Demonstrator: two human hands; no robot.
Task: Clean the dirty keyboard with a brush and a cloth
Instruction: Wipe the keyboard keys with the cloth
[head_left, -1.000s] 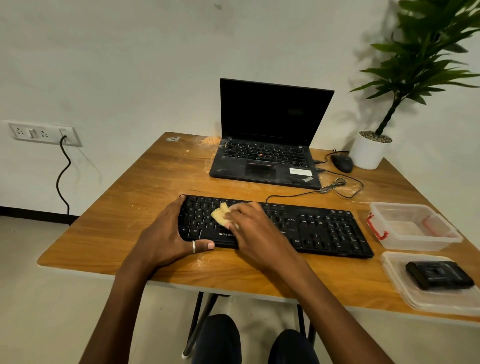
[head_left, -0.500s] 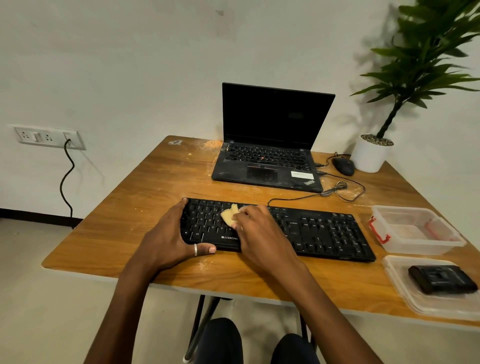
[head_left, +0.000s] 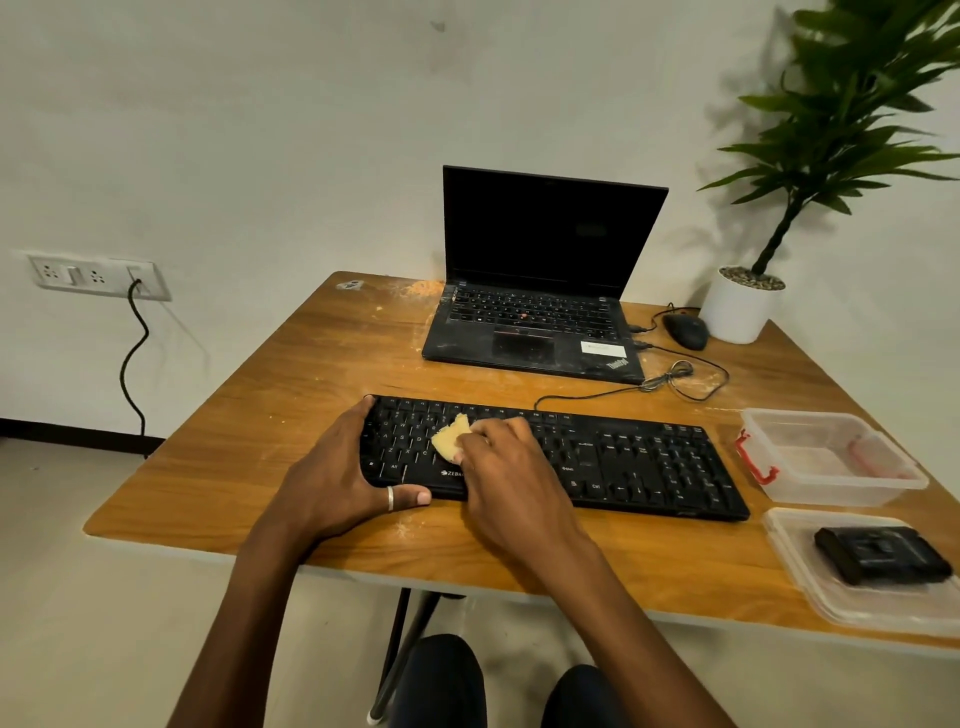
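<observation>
Wooden table (head_left: 311, 374) against a pale wall (head_left: 260, 130) carries a black keyboard (head_left: 649, 462) near its front edge, with an open laptop (head_left: 535, 322) behind it. The left hand (head_left: 332, 478) clasps the keyboard's left end, thumb along its front edge; the right hand (head_left: 509, 467) pinches a yellow cloth (head_left: 451, 439) against the keys left of centre.

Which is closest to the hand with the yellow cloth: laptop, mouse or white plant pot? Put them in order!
1. laptop, straight behind the right hand pinching the cloth.
2. mouse, back right, beside the laptop.
3. white plant pot, back right corner.
</observation>
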